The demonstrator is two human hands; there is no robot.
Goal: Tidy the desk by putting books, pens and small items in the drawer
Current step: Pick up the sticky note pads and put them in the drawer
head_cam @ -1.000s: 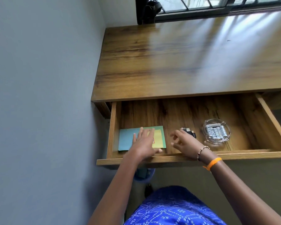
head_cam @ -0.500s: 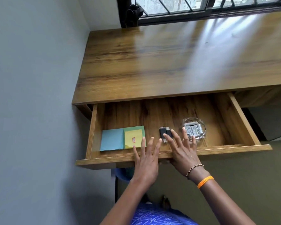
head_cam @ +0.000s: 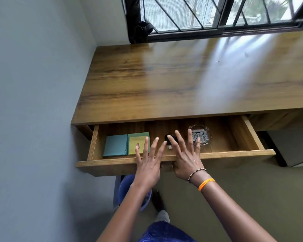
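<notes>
The wooden drawer (head_cam: pixel 234 152) stands pulled out under the desk top (head_cam: pixel 182 81). Inside lie a blue book (head_cam: pixel 115 145) at the left, a green book with a yellow cover patch (head_cam: pixel 136 142) beside it, small black items (head_cam: pixel 171 137) in the middle and a glass dish of batteries (head_cam: pixel 200 135) to the right. My left hand (head_cam: pixel 148 161) and my right hand (head_cam: pixel 184 155) press side by side against the drawer's front edge, fingers straight and spread over it. Neither hand holds anything.
A grey wall (head_cam: pixel 33 102) runs along the left of the desk. A barred window (head_cam: pixel 217 13) is behind it. A blue bin (head_cam: pixel 128 191) sits on the floor under the drawer. A grey cabinet (head_cam: pixel 294 147) stands to the right.
Both hands came out of the drawer, off the books and the black items, and now lie flat on its front edge. The drawer sits a little further in under the desk.
</notes>
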